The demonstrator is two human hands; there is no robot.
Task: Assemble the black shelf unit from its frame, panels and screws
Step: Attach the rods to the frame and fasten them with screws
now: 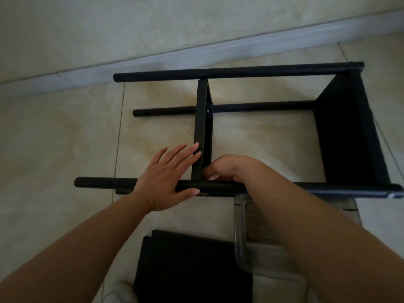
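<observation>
Right hand [225, 169] is tucked in at the joint where the middle panel [202, 132] meets the near pole [284, 188], fingers curled in a grip on something small there, too hidden to name. Left hand [168, 173] lies flat and loose across that same pole, fingers straight, their tips against the left face of the middle panel, thumb under the pole. The shelf unit lies on its side on the tiled floor [54, 138], poles running left to right. The far pole [218, 72] sits toward the wall side of the floor, a lower pole [262, 106] shows between the two, passing behind the middle panel, where a dark fitting [209, 111] sits at the crossing. The end panel [349, 132] closes the frame on the right, standing on edge between the near and far poles. Nearer the person, a loose black panel [192, 270] lies flat on the floor at the bottom edge of the view, and just to its right a clear plastic stool [240, 237] shows beneath the right forearm. A pale baseboard [153, 60] runs along the floor's far edge.
</observation>
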